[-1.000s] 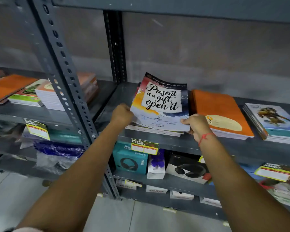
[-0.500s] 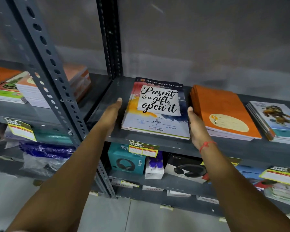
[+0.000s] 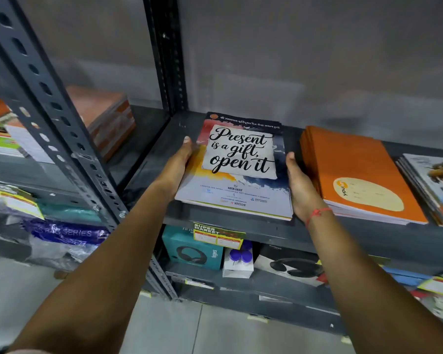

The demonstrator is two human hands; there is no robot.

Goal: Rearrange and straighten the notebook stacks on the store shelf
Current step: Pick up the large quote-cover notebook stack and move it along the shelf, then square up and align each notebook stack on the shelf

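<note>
On the grey metal shelf (image 3: 266, 232) in front of you, the stack of notebooks with the "Present is a gift, open it" cover (image 3: 238, 169) lies flat, its near edge close to the shelf lip, and you have one hand on each long side of it. Your left hand (image 3: 179, 164) is pressed flat against the left edge, fingers straight and together, not curled round anything; your right hand (image 3: 301, 185) does the same on the right edge, wedged into the narrow gap beside the orange notebook stack (image 3: 356, 172). That flat, two-sided press looks meant to square the loose covers into one clean block, not to lift them. A few lower edges at the near right corner seem fanned out, so the squaring is probably not finished. Further right sits a third stack with an illustrated cover (image 3: 435, 180), near the orange one. The shelf is smooth painted steel on slotted uprights, backed by a bare grey wall. Below hang a yellow price tag (image 3: 219, 235) and boxed headphones (image 3: 193, 252), above a pale tiled floor.
</note>
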